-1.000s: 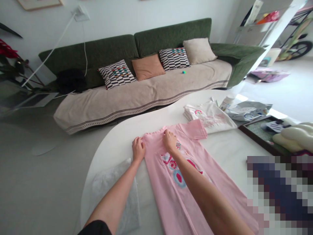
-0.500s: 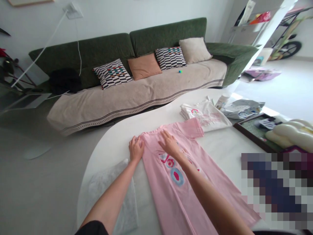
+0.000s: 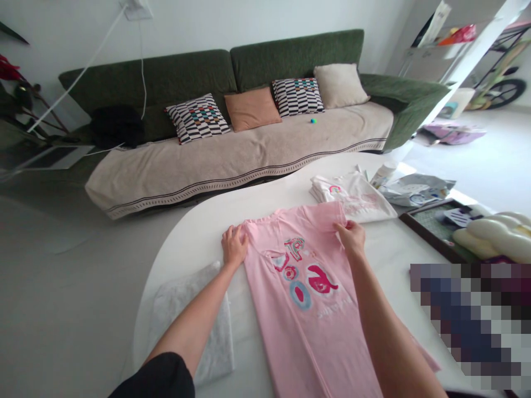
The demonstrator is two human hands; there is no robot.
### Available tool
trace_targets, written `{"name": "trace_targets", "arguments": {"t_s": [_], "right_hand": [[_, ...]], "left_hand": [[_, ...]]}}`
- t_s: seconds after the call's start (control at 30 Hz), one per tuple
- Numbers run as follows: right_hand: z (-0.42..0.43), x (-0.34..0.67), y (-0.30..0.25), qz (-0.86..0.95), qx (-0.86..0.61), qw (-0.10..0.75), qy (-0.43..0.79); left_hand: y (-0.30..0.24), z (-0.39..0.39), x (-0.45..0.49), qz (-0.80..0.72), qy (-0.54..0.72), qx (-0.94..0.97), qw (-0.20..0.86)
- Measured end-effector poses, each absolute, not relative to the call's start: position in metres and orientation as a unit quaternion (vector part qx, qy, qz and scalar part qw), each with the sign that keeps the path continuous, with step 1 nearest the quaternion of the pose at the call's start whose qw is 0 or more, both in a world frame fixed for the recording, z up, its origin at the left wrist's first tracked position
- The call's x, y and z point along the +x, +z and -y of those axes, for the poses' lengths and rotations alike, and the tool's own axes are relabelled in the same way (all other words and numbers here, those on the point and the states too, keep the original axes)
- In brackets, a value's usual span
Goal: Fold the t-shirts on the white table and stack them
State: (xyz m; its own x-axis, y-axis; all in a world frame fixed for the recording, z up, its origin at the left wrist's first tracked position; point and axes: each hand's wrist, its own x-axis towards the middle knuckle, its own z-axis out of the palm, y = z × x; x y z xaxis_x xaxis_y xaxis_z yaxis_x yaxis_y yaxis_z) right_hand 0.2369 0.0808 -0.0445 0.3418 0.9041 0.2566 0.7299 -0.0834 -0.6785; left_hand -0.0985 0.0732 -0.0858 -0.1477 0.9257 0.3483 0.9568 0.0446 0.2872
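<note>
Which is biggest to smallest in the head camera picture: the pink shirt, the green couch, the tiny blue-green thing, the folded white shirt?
1. Green couch
2. Pink shirt
3. Folded white shirt
4. Tiny blue-green thing

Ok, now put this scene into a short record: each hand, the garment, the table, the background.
Left hand: fingers at the shoulder edge of the pink garment, grip unclear
Right hand: pinching the sleeve edge
Garment: laid out, print up, with a lengthwise fold line
Table: white; folded white shirt beyond the sleeve, pale grey packet left of the garment
Background: green sofa, four cushions
</note>
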Motion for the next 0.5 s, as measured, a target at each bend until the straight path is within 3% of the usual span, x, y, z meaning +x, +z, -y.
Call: {"name": "trace_targets", "arguments": {"t_s": [0.27,0.5], "right_hand": [[-0.062,0.116,-0.004,0.631,-0.661,0.399,0.073],[-0.017,0.034,-0.029,0.729,-0.629,0.219,0.157]], "left_hand": [[-0.085,-0.073,-0.096,0.729,-0.212,-0.649,0.051],[-0.085,-0.072,-0.098,0.723,-0.207,-0.657,0.048]]}}
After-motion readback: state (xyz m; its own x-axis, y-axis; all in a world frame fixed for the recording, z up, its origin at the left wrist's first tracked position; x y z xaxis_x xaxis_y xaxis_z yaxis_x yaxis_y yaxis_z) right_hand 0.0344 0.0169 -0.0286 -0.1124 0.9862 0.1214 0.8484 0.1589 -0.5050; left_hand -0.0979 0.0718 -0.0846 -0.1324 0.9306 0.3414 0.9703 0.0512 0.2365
